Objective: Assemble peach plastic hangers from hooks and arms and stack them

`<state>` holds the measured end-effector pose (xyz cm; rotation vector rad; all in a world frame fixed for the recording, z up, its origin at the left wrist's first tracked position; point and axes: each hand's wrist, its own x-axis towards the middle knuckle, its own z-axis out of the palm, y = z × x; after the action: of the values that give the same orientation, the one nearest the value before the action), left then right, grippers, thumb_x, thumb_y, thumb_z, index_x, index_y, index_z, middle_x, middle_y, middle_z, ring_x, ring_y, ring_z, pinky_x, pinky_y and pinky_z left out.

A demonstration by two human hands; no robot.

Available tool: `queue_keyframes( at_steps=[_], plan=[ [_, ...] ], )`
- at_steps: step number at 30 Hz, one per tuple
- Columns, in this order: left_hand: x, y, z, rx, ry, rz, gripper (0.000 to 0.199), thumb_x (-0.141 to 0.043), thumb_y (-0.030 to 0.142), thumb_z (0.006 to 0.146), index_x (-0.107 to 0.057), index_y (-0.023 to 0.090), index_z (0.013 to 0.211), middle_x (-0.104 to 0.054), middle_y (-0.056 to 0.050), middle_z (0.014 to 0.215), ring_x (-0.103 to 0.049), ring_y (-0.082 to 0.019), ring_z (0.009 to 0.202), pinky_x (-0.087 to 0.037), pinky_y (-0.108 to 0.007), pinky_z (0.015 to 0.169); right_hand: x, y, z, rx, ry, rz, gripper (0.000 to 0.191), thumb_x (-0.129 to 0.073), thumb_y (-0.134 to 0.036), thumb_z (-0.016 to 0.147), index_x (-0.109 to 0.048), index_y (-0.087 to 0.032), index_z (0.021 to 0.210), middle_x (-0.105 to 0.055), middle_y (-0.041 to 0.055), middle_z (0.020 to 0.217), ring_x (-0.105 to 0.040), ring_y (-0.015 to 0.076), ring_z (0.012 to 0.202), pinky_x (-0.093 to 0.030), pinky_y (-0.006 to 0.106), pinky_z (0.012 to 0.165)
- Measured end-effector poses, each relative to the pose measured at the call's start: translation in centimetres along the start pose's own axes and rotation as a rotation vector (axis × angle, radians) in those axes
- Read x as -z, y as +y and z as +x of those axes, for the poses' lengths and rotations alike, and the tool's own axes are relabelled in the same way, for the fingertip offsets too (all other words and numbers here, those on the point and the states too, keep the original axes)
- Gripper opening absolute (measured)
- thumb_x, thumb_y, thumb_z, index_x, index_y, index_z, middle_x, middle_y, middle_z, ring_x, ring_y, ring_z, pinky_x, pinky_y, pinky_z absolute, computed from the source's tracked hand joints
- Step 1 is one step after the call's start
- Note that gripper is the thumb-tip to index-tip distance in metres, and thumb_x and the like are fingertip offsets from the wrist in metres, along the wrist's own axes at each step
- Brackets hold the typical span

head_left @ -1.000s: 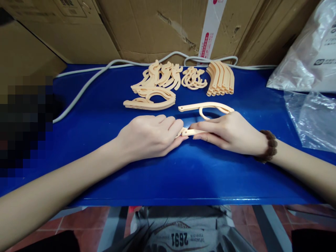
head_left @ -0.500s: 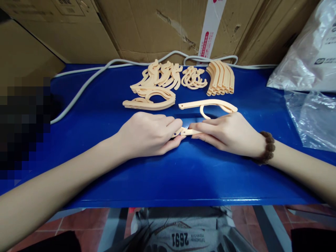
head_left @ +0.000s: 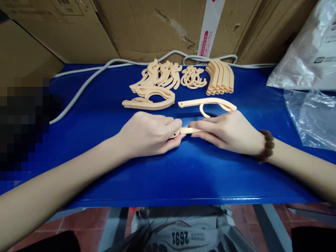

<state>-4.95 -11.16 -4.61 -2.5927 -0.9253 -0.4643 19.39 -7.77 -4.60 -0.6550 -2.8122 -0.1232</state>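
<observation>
Strip (head_left: 187, 130) newly turned, clamped in right grip (head_left: 228, 131), left grip (head_left: 151, 134) on holed piece (head_left: 177, 132) (seemingly), arched part (head_left: 203, 101) behind

- I see neck pieces (head_left: 153, 71), hooks (head_left: 193, 71) and stacked arms (head_left: 220, 77), left to right, along the table's (head_left: 196, 178) back.
- Before them: folded hangers (head_left: 147, 105) left, one loose hanger (head_left: 199, 102) right.
- Nearest my camera, a hanger part (head_left: 187, 130) between left hand (head_left: 149, 134) and right hand (head_left: 224, 133).
</observation>
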Motion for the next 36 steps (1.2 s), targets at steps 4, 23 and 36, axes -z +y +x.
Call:
queue_keyframes(
  at_steps=[4, 23, 36],
  plan=[
    [0.06, -0.09, 0.00, -0.007, 0.009, 0.002, 0.032, -0.047, 0.029, 0.093, -0.048, 0.020, 0.063, -0.056, 0.002, 0.053, -0.051, -0.012, 0.045, -0.021, -0.027, 0.045, 0.02, 0.03, 0.02, -0.004, -0.007, 0.011, 0.037, -0.037, -0.038, 0.105, -0.068, -0.021, 0.117, -0.074, 0.0021, 0.080, -0.065, 0.0126, 0.064, -0.027, 0.026, 0.053],
    [-0.27, -0.69, -0.23, -0.057, -0.030, -0.106, 0.030, -0.044, 0.031, 0.099, -0.054, 0.017, 0.075, -0.059, 0.000, 0.059, -0.053, -0.013, 0.049, -0.021, -0.027, 0.045, 0.03, -0.02, 0.07, -0.002, -0.032, -0.016, 0.037, -0.037, -0.038, 0.105, -0.068, -0.021, 0.113, -0.075, 0.0013, 0.086, -0.067, 0.0149, 0.066, -0.029, 0.029, 0.053],
    [-0.02, -0.24, -0.30, 0.073, -0.003, -0.031, 0.025, -0.045, 0.032, 0.096, -0.062, 0.015, 0.087, -0.067, -0.001, 0.061, -0.059, -0.017, 0.047, -0.021, -0.027, 0.043, 0.53, -0.79, 0.03, -0.039, 0.038, -0.119, 0.041, -0.037, -0.044, 0.105, -0.068, -0.018, 0.106, -0.073, 0.0025, 0.080, -0.065, 0.0154, 0.067, -0.035, 0.029, 0.059]
  ],
)
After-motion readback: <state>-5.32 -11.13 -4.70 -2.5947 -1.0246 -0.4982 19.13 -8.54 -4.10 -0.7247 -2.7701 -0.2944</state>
